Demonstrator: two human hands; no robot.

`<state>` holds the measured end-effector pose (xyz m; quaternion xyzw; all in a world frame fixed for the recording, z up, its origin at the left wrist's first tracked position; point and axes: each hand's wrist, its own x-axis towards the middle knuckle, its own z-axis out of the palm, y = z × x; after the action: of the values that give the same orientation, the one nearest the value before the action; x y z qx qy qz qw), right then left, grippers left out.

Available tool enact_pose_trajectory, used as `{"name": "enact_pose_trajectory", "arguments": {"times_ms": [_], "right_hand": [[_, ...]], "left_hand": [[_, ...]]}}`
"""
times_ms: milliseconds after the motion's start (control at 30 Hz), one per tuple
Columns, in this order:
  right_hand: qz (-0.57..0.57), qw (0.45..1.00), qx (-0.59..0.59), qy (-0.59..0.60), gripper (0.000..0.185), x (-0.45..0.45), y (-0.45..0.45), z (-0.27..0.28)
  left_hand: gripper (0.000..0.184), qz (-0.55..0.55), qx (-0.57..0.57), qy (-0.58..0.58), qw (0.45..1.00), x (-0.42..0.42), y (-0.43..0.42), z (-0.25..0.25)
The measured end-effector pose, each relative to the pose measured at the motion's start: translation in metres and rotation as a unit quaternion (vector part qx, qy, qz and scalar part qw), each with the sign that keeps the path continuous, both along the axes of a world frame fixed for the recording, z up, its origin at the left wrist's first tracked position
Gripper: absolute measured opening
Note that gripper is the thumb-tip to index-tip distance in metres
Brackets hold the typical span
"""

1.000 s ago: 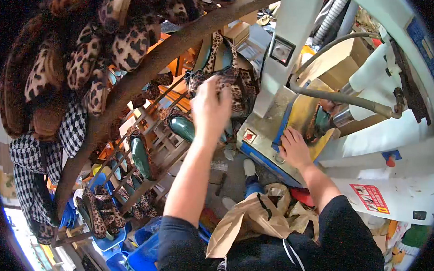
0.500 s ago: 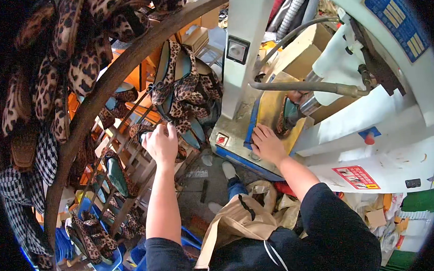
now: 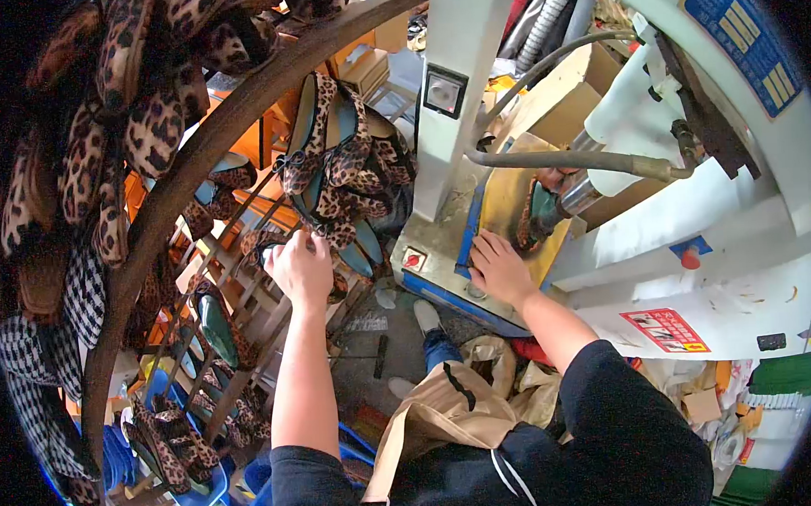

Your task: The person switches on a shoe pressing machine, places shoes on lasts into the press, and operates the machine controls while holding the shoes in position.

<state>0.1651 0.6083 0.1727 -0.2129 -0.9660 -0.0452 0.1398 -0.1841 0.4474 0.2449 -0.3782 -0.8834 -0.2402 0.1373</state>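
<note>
My left hand [image 3: 299,270] is closed, its fingers bent round the edge of a leopard-print shoe [image 3: 258,243] on the rack; the fingertips are partly hidden. Just beyond it hangs a cluster of leopard-print shoes [image 3: 352,165] with pale blue insoles. My right hand [image 3: 502,269] lies with its fingers stretched out on the near edge of the press's yellow pad [image 3: 520,171], by the blue strip [image 3: 471,232]. Close to those fingers, a leopard-print shoe with a green last [image 3: 541,213] sits on the pad beneath the press's metal cylinders [image 3: 579,196].
A curved brown rack rail [image 3: 150,205] crosses the left side, with leopard and houndstooth shoes [image 3: 43,346] beyond it. The press's white frame [image 3: 466,87] carries a red switch [image 3: 413,260] and a grey hose [image 3: 573,159]. Blue bins [image 3: 199,493] stand at lower left.
</note>
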Motion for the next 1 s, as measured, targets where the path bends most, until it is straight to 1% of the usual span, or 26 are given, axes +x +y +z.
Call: {"name": "enact_pose_trajectory", "arguments": {"times_ms": [200, 400, 500, 600, 900, 1000], "right_hand": [[-0.003, 1.000, 0.004, 0.007, 0.038, 0.000, -0.001, -0.003], [-0.004, 1.000, 0.003, 0.005, 0.037, 0.000, -0.001, -0.002], [-0.005, 1.000, 0.000, 0.004, 0.038, 0.001, -0.001, -0.001], [-0.003, 1.000, -0.002, 0.003, 0.039, 0.002, -0.001, 0.001], [-0.003, 1.000, 0.001, 0.008, 0.038, 0.001, -0.001, -0.001], [-0.003, 1.000, 0.000, 0.006, 0.038, 0.001, -0.001, -0.001]], "left_hand": [[0.024, -0.003, -0.011, 0.011, 1.000, 0.000, -0.002, 0.001], [0.024, 0.008, -0.026, -0.002, 1.000, 0.005, -0.003, 0.007], [0.025, 0.001, -0.020, -0.027, 0.999, 0.004, -0.003, 0.007], [0.025, 0.004, -0.018, -0.006, 1.000, 0.006, -0.002, 0.011], [0.025, 0.004, -0.018, -0.022, 1.000, 0.006, 0.000, 0.011], [0.024, 0.012, -0.020, -0.007, 1.000, 0.005, 0.000, 0.009]]}}
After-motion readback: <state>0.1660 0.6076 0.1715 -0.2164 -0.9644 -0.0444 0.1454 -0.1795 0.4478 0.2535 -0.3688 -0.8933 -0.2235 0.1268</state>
